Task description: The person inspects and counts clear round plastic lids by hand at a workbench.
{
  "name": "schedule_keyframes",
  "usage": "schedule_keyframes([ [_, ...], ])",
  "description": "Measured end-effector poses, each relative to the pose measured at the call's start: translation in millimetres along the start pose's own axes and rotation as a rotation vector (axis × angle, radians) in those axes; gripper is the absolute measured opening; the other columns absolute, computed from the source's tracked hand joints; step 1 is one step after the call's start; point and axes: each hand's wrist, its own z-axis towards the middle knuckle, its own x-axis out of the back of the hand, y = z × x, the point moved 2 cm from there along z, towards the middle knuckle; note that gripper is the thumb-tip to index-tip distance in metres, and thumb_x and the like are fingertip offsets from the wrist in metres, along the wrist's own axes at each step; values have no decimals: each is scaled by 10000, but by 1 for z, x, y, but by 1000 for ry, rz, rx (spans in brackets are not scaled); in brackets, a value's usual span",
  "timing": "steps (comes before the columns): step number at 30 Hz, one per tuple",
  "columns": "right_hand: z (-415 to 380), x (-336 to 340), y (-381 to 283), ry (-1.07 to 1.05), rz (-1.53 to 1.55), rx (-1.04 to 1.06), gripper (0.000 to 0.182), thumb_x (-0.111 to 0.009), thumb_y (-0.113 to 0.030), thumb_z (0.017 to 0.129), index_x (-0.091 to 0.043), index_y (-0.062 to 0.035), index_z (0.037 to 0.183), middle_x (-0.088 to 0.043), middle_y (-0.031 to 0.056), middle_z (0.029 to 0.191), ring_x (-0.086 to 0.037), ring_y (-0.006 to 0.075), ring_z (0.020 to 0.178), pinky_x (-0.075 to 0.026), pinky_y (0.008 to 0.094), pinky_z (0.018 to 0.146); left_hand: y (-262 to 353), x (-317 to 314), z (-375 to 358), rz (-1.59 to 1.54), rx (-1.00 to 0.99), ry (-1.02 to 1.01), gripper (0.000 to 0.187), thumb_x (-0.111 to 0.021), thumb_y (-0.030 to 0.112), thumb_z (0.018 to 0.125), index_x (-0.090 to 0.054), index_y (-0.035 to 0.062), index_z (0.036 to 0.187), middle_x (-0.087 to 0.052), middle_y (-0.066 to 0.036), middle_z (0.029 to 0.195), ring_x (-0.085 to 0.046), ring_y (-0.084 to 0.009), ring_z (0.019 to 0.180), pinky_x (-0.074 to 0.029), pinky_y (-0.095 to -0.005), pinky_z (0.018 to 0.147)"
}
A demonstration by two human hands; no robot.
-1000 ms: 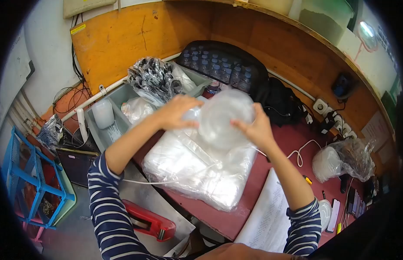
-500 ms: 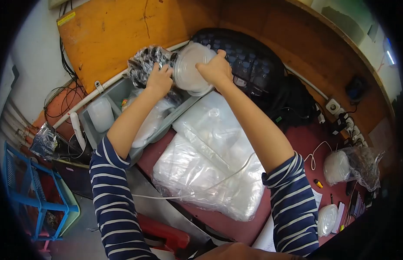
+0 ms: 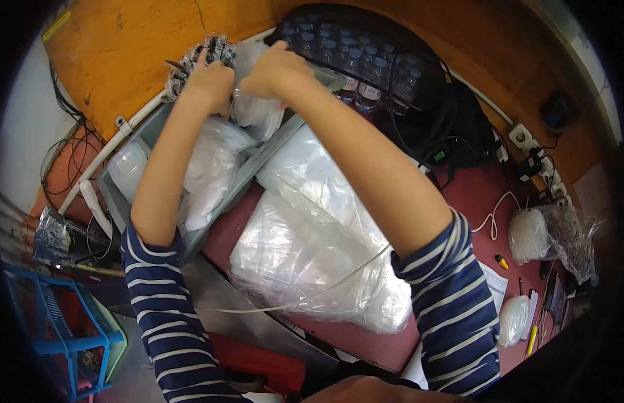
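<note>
Both hands are at the far end of a grey bin (image 3: pixel 239 180). My right hand (image 3: pixel 277 72) is curled round the upper side of a stack of clear round plastic lids (image 3: pixel 258 115), which stands tilted in the bin. Beside the stack, my left hand (image 3: pixel 210 84) has its index finger raised over a crinkled dark and silvery plastic bundle (image 3: pixel 184 72); its other fingers are bent and partly hidden, so its hold cannot be made out. Below the hands, a clear bag of white items (image 3: pixel 214 164) lies in the bin, with a white container (image 3: pixel 128 168) at its left.
Large clear plastic packages (image 3: pixel 312 248) lie on the red table (image 3: pixel 225 235), crossed by a white cord (image 3: pixel 312 302). Bottled water packs (image 3: pixel 359 64) and a black bag (image 3: pixel 453 134) are behind. Power sockets (image 3: pixel 521 136) line the right; a blue rack (image 3: pixel 70 336) stands left.
The lids have moved left and down into the bin with my right hand. My left hand has moved left and up, over the crinkled bundle. The view has shifted slightly.
</note>
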Motion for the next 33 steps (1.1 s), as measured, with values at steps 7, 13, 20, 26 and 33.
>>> schedule_keyframes([
  [7, -29, -34, -4, 292, 54, 160, 866, -676, -250, 642, -188, 68, 1283, -473, 283, 1062, -577, 331, 904, -486, 364, 751, -45, -6, 21, -713, 6, 286, 287, -591, 154, 718, -588, -40, 930, -560, -157, 1101, -468, -284, 1097, -333, -340, 943],
  [13, -33, -40, 25, 473, 0, 280, 966, -690, -383, 641, -164, 93, 1297, -440, 297, 1134, -565, 373, 914, -469, 378, 788, 5, 10, 15, -1196, -285, 475, 370, -577, 331, 805, -570, 8, 988, -522, -79, 1048, -460, -194, 1016, -346, -291, 893],
  [20, -33, -6, 39, 91, 146, 311, 961, -685, -483, 639, -250, 124, 1244, -466, 292, 1128, -553, 391, 942, -456, 390, 815, -1, -15, 22, -1638, 26, 145, 361, -554, 343, 821, -549, 61, 1045, -536, -37, 1039, -490, -135, 939, -371, -252, 812],
  [26, -39, -30, 32, 293, 111, 304, 890, -622, -393, 745, -131, 89, 1310, -532, 277, 1008, -579, 397, 863, -489, 418, 719, 10, -21, 14, -1769, 40, 2, 417, -425, 342, 894, -458, 62, 1203, -525, -34, 1113, -499, -134, 976, -395, -266, 841],
  [33, -50, -22, 38, 149, -55, 404, 871, -595, -330, 766, -76, 106, 1312, -611, 219, 776, -620, 318, 741, -488, 409, 609, -11, 26, 13, -686, -56, 125, 446, -375, 329, 878, -506, -6, 1142, -567, -228, 1059, -543, -326, 977, -394, -346, 862],
])
